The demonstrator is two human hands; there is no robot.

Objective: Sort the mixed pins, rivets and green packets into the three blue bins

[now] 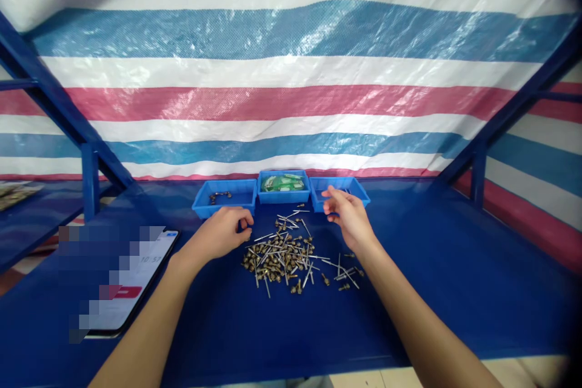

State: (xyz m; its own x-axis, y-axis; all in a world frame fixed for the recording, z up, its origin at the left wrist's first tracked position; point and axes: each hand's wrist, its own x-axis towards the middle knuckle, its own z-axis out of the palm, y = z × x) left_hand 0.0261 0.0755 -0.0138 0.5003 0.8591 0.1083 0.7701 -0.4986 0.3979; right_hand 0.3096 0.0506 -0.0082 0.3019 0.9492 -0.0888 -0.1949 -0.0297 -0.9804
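Picking from the pin pile [284,254] seems underway: left hand [225,233] curled closed at its left, right hand [348,215] loosely spread just beyond it by a blue tray [359,188]; next calls for a fine pinch.

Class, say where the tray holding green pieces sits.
In the head view, the green-filled tray sits centre, between the left tray and right tray, just beyond the pile of metal parts.

trays [282,197] behind pile [284,254], phone [131,279] left

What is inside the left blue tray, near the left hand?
A few small dark metal parts lie in the left blue tray; its front wall hides the floor just behind it.
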